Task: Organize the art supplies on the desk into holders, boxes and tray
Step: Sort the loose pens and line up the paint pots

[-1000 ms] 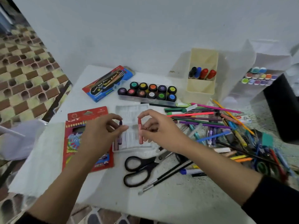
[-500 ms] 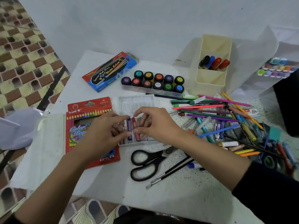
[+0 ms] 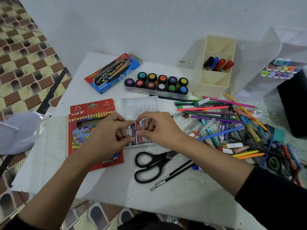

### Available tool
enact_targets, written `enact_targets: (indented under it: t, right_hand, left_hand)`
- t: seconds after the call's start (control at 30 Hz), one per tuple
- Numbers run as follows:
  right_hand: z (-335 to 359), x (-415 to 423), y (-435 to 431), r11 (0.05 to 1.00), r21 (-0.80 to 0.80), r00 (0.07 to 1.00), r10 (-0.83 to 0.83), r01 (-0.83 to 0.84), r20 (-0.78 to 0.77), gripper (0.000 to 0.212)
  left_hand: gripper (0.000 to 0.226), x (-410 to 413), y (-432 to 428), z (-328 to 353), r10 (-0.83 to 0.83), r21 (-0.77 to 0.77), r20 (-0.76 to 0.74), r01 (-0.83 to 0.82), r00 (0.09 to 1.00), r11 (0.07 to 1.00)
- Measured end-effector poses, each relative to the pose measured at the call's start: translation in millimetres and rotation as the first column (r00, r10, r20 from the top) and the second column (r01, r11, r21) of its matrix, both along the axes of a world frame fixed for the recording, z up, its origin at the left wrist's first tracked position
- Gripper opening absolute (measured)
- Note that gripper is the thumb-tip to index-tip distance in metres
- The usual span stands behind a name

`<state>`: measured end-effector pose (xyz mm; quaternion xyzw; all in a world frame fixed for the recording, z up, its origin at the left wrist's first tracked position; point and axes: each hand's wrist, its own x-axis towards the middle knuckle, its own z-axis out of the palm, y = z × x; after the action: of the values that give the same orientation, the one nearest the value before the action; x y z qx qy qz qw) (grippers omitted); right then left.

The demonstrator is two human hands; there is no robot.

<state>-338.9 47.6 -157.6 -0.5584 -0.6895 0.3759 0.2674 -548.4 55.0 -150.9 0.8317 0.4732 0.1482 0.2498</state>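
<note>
Early days, I'd say. Both hands are together over the clear tray [image 3: 139,104] mid-tabletop. The left hand [image 3: 108,136] pinches a purple crayon [image 3: 133,132] and the right hand [image 3: 160,130] pinches a red crayon [image 3: 139,128], both going into slots, most of which are bare.

Looks sorted: markers [image 3: 218,63] in the cream holder [image 3: 214,83], paint pots [image 3: 157,82] in their case.

Left to do: the big pen pile [image 3: 232,123] on the right, plus the scissors [image 3: 152,165] and brushes [image 3: 174,175].

The right side's crammed. There's open tabletop [image 3: 182,200] toward the near edge.
</note>
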Motion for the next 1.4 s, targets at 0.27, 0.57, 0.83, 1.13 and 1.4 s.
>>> enact_targets:
  t: [0.27,0.57,0.83,1.13,1.4]
  right_hand:
    - [-7.6,-5.7,-1.2,0.962,0.271,0.980,-0.032,-0.022,0.196,0.021]
    - [0.5,6.2,-12.4,0.964,0.193,0.911,0.094,-0.185,0.402,0.018]
    - [-1.1,18.3,-11.4,0.974,0.104,0.896,0.139,-0.200,0.422,0.037]
    - [15.0,58.0,-27.5,0.960,0.264,0.983,0.049,-0.095,0.176,0.029]
    - [31.7,145.5,5.2,0.932,0.358,0.830,-0.246,0.060,0.501,0.032]
  left_hand:
    - [0.047,3.9,3.8,-11.9,0.017,0.049,-0.004,-0.016,1.000,0.999]
    - [0.047,9.7,11.5,-12.0,0.001,0.000,0.018,-0.001,1.000,1.000]
    - [0.047,17.6,9.3,-8.6,0.012,-0.014,0.027,-0.012,1.000,1.000]
    - [0.032,53.6,2.1,10.6,0.039,-0.002,0.098,-0.039,0.994,0.999]
    - [0.027,151.0,38.7,0.3,-0.122,0.198,-0.014,0.123,0.992,0.973]
